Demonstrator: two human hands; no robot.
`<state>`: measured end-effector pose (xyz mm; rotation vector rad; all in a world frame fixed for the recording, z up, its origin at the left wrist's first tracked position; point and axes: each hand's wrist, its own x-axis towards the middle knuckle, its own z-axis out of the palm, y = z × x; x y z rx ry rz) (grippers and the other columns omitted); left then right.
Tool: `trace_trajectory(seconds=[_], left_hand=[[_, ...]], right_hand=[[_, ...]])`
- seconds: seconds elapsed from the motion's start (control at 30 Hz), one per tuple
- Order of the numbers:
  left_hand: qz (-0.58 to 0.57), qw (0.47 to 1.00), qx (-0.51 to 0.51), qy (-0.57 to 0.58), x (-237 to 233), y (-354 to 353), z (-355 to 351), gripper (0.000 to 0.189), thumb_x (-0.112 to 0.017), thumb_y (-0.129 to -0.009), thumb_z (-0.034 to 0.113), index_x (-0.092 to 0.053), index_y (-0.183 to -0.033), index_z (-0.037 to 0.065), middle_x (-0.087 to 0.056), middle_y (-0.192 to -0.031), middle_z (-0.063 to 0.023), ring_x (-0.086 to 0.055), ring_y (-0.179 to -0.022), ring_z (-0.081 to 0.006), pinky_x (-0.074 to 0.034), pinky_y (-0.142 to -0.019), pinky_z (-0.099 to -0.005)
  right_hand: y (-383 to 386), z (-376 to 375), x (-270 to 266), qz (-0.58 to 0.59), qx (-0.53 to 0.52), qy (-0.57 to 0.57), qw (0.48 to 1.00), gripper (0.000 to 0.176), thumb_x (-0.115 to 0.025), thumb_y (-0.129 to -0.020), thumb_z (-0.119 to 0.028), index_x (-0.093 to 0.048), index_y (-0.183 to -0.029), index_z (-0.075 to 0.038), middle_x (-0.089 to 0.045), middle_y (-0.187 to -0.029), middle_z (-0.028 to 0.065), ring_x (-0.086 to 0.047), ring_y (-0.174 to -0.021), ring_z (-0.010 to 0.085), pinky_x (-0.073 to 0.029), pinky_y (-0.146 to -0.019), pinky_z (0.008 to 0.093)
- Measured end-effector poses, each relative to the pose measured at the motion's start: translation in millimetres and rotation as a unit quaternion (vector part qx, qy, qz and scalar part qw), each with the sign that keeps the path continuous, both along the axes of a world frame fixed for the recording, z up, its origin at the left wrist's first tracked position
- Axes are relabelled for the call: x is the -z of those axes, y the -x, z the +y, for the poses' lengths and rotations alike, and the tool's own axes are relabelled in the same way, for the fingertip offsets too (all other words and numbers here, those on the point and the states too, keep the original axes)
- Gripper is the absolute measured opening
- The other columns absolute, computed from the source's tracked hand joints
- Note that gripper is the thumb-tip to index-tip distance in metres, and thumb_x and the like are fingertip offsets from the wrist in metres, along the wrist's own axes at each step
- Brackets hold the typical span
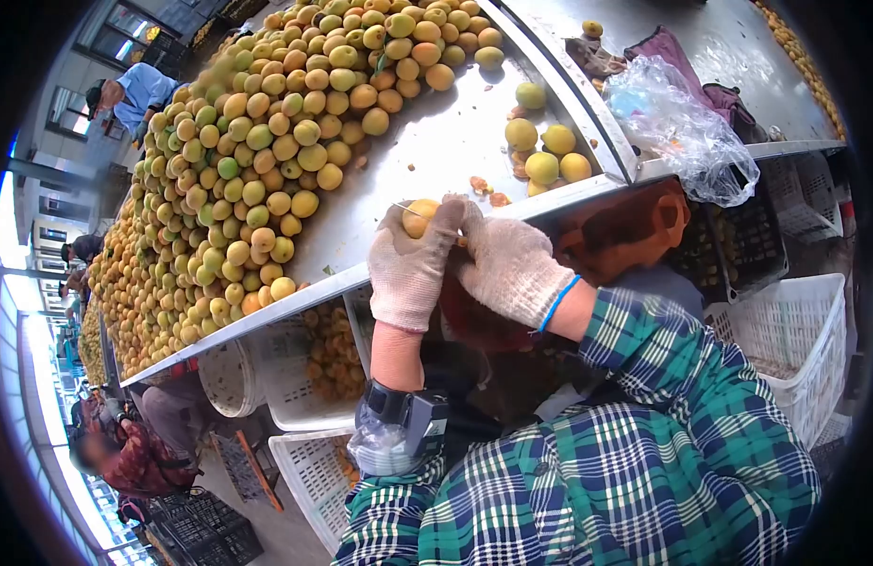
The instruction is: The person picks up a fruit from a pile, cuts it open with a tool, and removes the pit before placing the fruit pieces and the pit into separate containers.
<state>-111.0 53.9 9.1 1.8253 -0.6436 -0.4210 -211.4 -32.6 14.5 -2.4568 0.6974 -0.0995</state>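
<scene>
Both hands wear pale, stained knit gloves and meet over the table's front edge. My left hand (405,269) is closed around a yellow-orange apricot (419,219), with its thumb across the fruit. Against it presses my right hand (510,262), fingers bent and closed; whatever they pinch is too small or hidden to name. A thin pale strip shows at the apricot's upper left side. Just beyond the hands, torn orange fruit pieces (479,184) lie on the metal tabletop (413,156). Several loose apricots (542,168) sit to their right.
A large apricot heap (257,141) covers the table's left side. Clear plastic bags (677,118) rest on the right-hand table beyond a metal divider (587,104). White crates (786,349) and a white bucket (231,377) stand below. Other people are at the left.
</scene>
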Motion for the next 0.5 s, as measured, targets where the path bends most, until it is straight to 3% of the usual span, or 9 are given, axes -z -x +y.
trace_trajectory(seconds=[0.1, 0.17, 0.23, 0.4, 0.5], left_hand=[[-0.071, 0.997, 0.016, -0.013, 6, 5, -2, 0.051, -0.075, -0.080, 0.042, -0.062, -0.098, -0.004, -0.067, -0.082, -0.0102, -0.063, -0.074, -0.0152, -0.052, -0.070, -0.0292], [0.005, 0.996, 0.047, 0.070, 7, 8, -1, 0.051, -0.073, -0.081, 0.042, -0.062, -0.099, -0.004, -0.067, -0.084, -0.0106, -0.063, -0.075, -0.0161, -0.052, -0.071, -0.0298], [-0.015, 0.996, 0.036, 0.076, 10, 6, 2, 0.050, -0.074, -0.082, 0.041, -0.062, -0.100, -0.004, -0.067, -0.084, -0.0100, -0.063, -0.075, -0.0164, -0.052, -0.070, -0.0300], [0.002, 0.996, 0.038, 0.080, 5, 6, 4, 0.048, -0.075, -0.081, 0.039, -0.062, -0.101, -0.003, -0.067, -0.084, -0.0103, -0.064, -0.075, -0.0176, -0.052, -0.070, -0.0301], [-0.059, 0.997, 0.041, 0.036, 6, 4, 6, 0.048, -0.078, -0.078, 0.038, -0.063, -0.099, -0.003, -0.067, -0.084, -0.0123, -0.065, -0.075, -0.0190, -0.053, -0.070, -0.0307]], right_hand=[[-7, -5, 5, 0.015, 0.023, 0.012, 1.000, 0.040, -0.060, -0.081, -0.025, -0.049, -0.114, -0.005, -0.067, -0.086, 0.0175, -0.067, -0.081, 0.0361, -0.053, -0.070, 0.0469], [-3, -1, 13, -0.046, 0.036, 0.023, 0.998, 0.035, -0.063, -0.079, -0.026, -0.052, -0.107, -0.007, -0.066, -0.087, 0.0164, -0.067, -0.081, 0.0355, -0.054, -0.068, 0.0460], [0, 0, 21, -0.185, 0.020, 0.026, 0.982, 0.035, -0.065, -0.078, -0.026, -0.052, -0.105, -0.008, -0.066, -0.087, 0.0161, -0.066, -0.080, 0.0353, -0.053, -0.066, 0.0457], [-4, -6, 27, -0.162, 0.010, 0.054, 0.985, 0.032, -0.065, -0.079, -0.024, -0.053, -0.103, -0.008, -0.066, -0.082, 0.0155, -0.066, -0.079, 0.0347, -0.053, -0.064, 0.0447], [-4, -9, 22, -0.091, -0.018, 0.056, 0.994, 0.028, -0.063, -0.079, -0.022, -0.054, -0.102, -0.008, -0.065, -0.081, 0.0149, -0.066, -0.078, 0.0349, -0.053, -0.063, 0.0444]])
